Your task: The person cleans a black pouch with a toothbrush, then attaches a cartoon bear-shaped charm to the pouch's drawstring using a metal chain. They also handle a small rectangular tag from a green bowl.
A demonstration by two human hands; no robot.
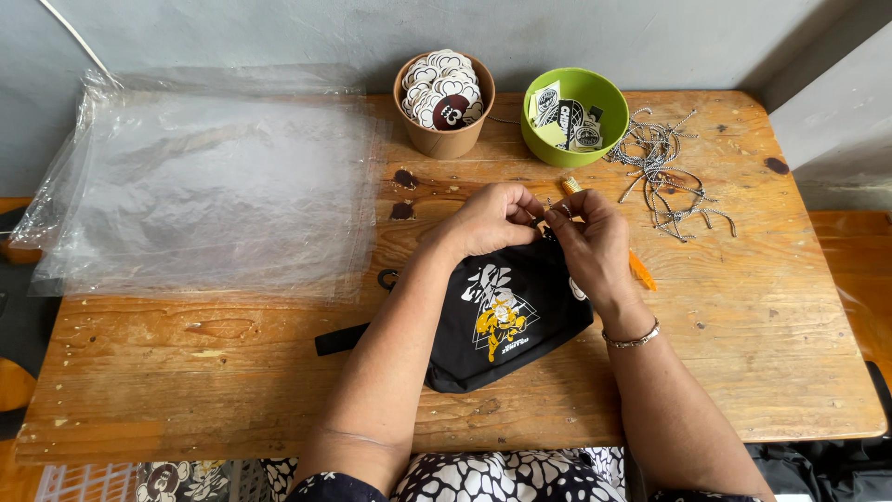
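Head view, frame centre | left hand (488,221) and right hand (587,244) pinch closed on black pouch (506,321) top edge, cord hidden | pouch likely soft, light; best gripped at its seam.

We've got a worn wooden table (743,307) here, pretty scratched up with a few dark stains. On the left of it lies a stack of clear plastic bags (204,186). Along the back edge sit a brown paper cup (446,139) full of round stickers and, just beside it, a green bowl (604,102). A tangle of black-and-white cords (664,177) sprawls at the right, and a black printed pouch (506,325) lies near the front edge.
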